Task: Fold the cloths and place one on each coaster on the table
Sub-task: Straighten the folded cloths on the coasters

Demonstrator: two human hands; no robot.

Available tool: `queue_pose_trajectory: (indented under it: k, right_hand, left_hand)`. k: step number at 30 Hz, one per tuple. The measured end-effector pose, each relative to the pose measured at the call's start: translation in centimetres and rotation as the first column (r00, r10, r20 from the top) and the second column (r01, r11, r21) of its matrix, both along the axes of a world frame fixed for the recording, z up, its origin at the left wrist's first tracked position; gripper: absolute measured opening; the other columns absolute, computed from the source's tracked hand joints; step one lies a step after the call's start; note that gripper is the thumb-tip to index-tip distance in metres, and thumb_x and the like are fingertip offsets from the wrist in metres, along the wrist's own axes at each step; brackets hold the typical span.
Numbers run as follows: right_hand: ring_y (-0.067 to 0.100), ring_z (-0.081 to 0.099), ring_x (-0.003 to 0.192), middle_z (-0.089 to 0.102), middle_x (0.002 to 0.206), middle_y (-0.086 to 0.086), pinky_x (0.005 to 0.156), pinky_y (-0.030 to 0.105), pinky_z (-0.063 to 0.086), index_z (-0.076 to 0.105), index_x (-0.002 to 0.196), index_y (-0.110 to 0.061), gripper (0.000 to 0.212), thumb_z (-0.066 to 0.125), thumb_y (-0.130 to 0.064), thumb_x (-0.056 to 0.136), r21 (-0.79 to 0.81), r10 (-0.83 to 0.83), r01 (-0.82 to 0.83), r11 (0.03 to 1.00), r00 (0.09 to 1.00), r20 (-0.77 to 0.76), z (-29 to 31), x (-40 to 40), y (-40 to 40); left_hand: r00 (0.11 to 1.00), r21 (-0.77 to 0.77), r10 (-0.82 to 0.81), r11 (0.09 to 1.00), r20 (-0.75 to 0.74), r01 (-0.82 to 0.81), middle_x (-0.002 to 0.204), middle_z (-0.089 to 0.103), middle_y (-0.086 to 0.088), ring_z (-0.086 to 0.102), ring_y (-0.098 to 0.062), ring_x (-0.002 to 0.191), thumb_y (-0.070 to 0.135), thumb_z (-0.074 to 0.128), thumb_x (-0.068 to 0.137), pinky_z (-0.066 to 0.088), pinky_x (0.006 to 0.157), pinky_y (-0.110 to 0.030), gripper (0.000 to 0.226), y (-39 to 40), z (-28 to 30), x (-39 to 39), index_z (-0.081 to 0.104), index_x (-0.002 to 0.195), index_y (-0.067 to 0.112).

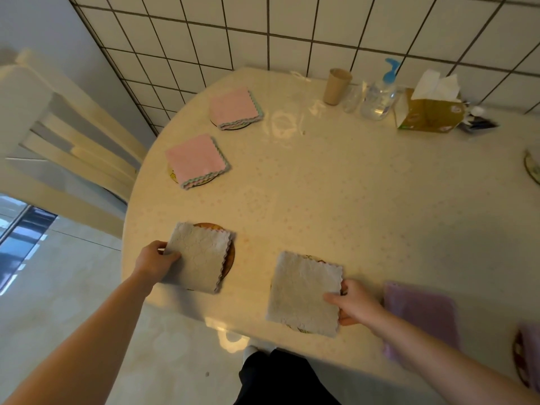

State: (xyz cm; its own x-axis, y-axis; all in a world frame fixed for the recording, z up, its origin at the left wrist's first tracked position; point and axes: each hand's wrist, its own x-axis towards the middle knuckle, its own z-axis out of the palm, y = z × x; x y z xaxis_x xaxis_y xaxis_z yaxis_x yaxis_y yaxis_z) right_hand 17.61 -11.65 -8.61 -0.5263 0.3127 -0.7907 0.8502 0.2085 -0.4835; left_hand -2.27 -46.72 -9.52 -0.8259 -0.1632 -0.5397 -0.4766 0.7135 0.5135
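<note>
Two folded grey cloths lie near the table's front edge. My left hand (157, 260) grips the left edge of the left grey cloth (198, 255), which covers most of a round brown coaster (230, 255). My right hand (355, 302) grips the right edge of the right grey cloth (304, 292), which hides nearly all of its coaster (317, 258). Farther back on the left, two folded pink cloths (194, 159) (233, 108) each rest on a coaster. A purple cloth (420, 314) lies to the right of my right hand.
At the back stand a paper cup (336, 86), a clear pump bottle (380, 95) and a tissue box (429, 111). A chair (67, 135) stands left of the round table (365, 200). Another coaster (518, 358) with a purple cloth sits at the far right edge.
</note>
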Motion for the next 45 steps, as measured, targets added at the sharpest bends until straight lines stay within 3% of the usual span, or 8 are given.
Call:
queue_pose_trajectory:
  k: [6, 12, 19, 27, 31, 36, 39, 45]
  right_hand:
    - [0.021, 0.068, 0.069, 0.068, 0.083, -0.001, 0.062, 0.038, 0.059, 0.056, 0.098, -0.025, 0.028, 0.064, -0.031, 0.072, 0.307, 0.336, -0.337, 0.89, 0.94, 0.058, 0.0, -0.5, 0.7]
    - [0.023, 0.067, 0.081, 0.064, 0.091, 0.009, 0.068, 0.035, 0.057, 0.053, 0.092, -0.013, 0.011, 0.06, -0.012, 0.083, 0.28, 0.275, -0.296, 0.913, 0.955, 0.114, 1.7, -3.7, 2.9]
    - [0.025, 0.061, 0.096, 0.062, 0.105, 0.01, 0.077, 0.031, 0.051, 0.055, 0.112, -0.012, 0.033, 0.058, -0.013, 0.079, 0.308, 0.243, -0.217, 0.926, 0.969, -0.048, 2.8, -13.6, 3.3]
    - [0.029, 0.064, 0.098, 0.068, 0.104, 0.011, 0.086, 0.036, 0.053, 0.061, 0.104, -0.015, 0.029, 0.057, -0.015, 0.076, 0.353, 0.233, -0.158, 0.922, 0.955, -0.183, 3.4, -28.4, -1.0]
    - [0.029, 0.063, 0.097, 0.067, 0.106, 0.014, 0.088, 0.04, 0.052, 0.062, 0.103, -0.011, 0.026, 0.06, -0.016, 0.078, 0.347, 0.203, -0.112, 0.931, 0.949, -0.239, 3.1, -35.8, -2.8]
    - [0.027, 0.055, 0.08, 0.053, 0.081, 0.01, 0.08, 0.038, 0.051, 0.06, 0.085, -0.012, 0.005, 0.06, -0.015, 0.08, 0.416, 0.212, -0.07, 0.907, 0.928, -0.306, 3.6, -43.5, -3.5]
    - [0.026, 0.054, 0.089, 0.055, 0.096, 0.014, 0.066, 0.03, 0.04, 0.059, 0.095, -0.008, 0.02, 0.061, -0.027, 0.085, 0.421, 0.181, -0.04, 0.906, 0.936, -0.301, 3.7, -47.3, -3.2]
    - [0.03, 0.043, 0.127, 0.042, 0.14, 0.018, 0.096, 0.029, 0.038, 0.033, 0.137, 0.003, 0.063, 0.055, -0.034, 0.09, 0.401, 0.105, 0.028, 0.916, 0.946, -0.307, 2.0, -52.8, -1.9]
  left_hand:
    - [0.998, -0.197, -0.058, 0.979, -0.031, 0.05, 0.109, 0.06, -0.015, 0.053, -0.025, 0.083, 0.016, 0.059, 0.088, 0.044, 0.064, -0.032, 0.04, 0.4, 0.3, 0.4, 0.052, 0.127, 0.009]
    - [0.998, -0.246, -0.057, 0.968, -0.034, 0.047, 0.121, 0.058, -0.016, 0.057, -0.032, 0.102, 0.014, 0.063, 0.086, 0.05, 0.086, -0.041, 0.043, 0.3, 1.6, -1.6, 0.052, 0.127, 0.01]
    - [0.993, -0.031, 0.041, 0.998, -0.111, -0.045, 0.11, 0.062, -0.012, 0.054, -0.026, 0.089, 0.01, 0.06, 0.086, 0.044, 0.076, -0.033, 0.037, 2.3, 3.7, -7.4, 0.056, 0.123, 0.008]
    - [0.982, 0.249, 0.181, 0.95, 0.046, -0.187, 0.112, 0.061, -0.018, 0.06, -0.036, 0.103, 0.025, 0.069, 0.065, 0.051, 0.093, -0.048, 0.049, 2.8, 2.7, -17.5, 0.053, 0.111, 0.015]
    - [0.958, 0.338, 0.241, 0.898, 0.154, -0.28, 0.082, 0.065, -0.018, 0.063, -0.03, 0.079, 0.016, 0.077, 0.068, 0.053, 0.087, -0.053, 0.025, 2.7, 0.9, -21.6, 0.062, 0.082, 0.003]
    - [0.923, 0.397, 0.298, 0.838, 0.242, -0.375, 0.084, 0.063, -0.018, 0.061, -0.027, 0.075, 0.011, 0.076, 0.076, 0.057, 0.078, -0.046, 0.027, 3.8, 0.2, -22.6, 0.061, 0.091, -0.006]
    - [0.913, 0.4, 0.31, 0.826, 0.263, -0.396, 0.083, 0.063, -0.017, 0.06, -0.025, 0.07, 0.008, 0.075, 0.077, 0.055, 0.066, -0.039, 0.017, 4.0, -0.3, -23.0, 0.061, 0.078, -0.002]
    - [0.94, 0.453, 0.237, 0.83, 0.244, -0.326, 0.073, 0.064, -0.005, 0.06, -0.019, 0.063, 0.006, 0.073, 0.08, 0.053, 0.052, -0.022, 0.014, 4.4, -0.2, -23.5, 0.062, 0.074, 0.01]
